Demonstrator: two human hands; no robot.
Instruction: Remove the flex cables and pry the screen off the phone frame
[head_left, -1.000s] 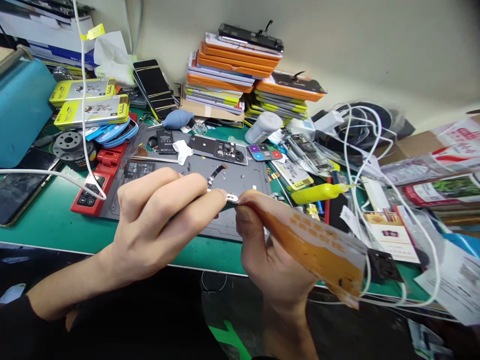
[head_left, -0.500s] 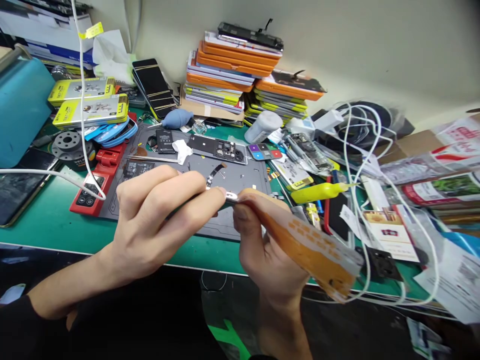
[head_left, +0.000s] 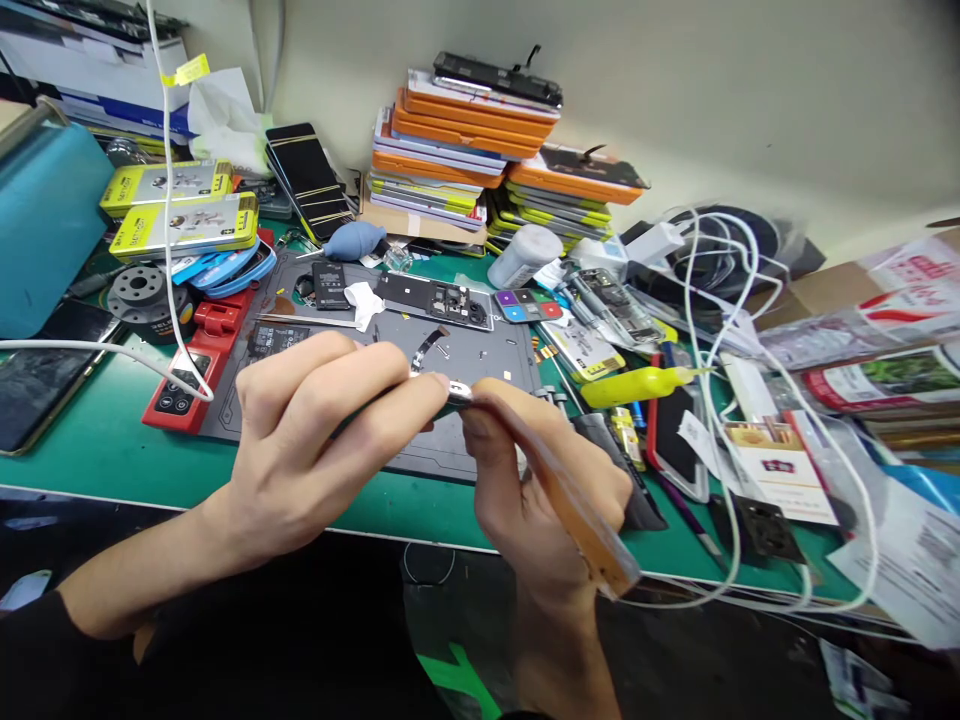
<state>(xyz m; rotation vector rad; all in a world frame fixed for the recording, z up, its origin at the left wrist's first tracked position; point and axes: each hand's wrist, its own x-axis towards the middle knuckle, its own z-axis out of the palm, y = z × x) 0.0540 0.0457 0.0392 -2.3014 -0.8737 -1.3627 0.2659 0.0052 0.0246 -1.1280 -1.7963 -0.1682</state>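
My left hand [head_left: 319, 435] is closed, its thumb and fingers pinching a small white and metal part [head_left: 459, 390] in front of my chest. Facing it, my right hand [head_left: 532, 480] grips an orange-brown sheet [head_left: 577, 510] with a clear edge, which sticks out toward the lower right. The sheet's near end meets the small part between the two hands. Fingers hide most of both things. Below and behind the hands lies a grey work mat [head_left: 480, 350] with a phone back housing [head_left: 435, 298], a flex cable [head_left: 429, 345] and small screws.
Stacked orange and yellow cases [head_left: 450, 130] stand against the wall. A red device [head_left: 184, 385] and yellow boxes [head_left: 187, 225] are at the left. A yellow bottle [head_left: 634, 387], white cables [head_left: 705, 300], and a card box [head_left: 780, 465] crowd the right side of the green table [head_left: 97, 460].
The orange-brown sheet has turned more edge-on, and its far end has moved left, uncovering a dark pouch and a purple tool behind it. Both hands keep nearly the same place.
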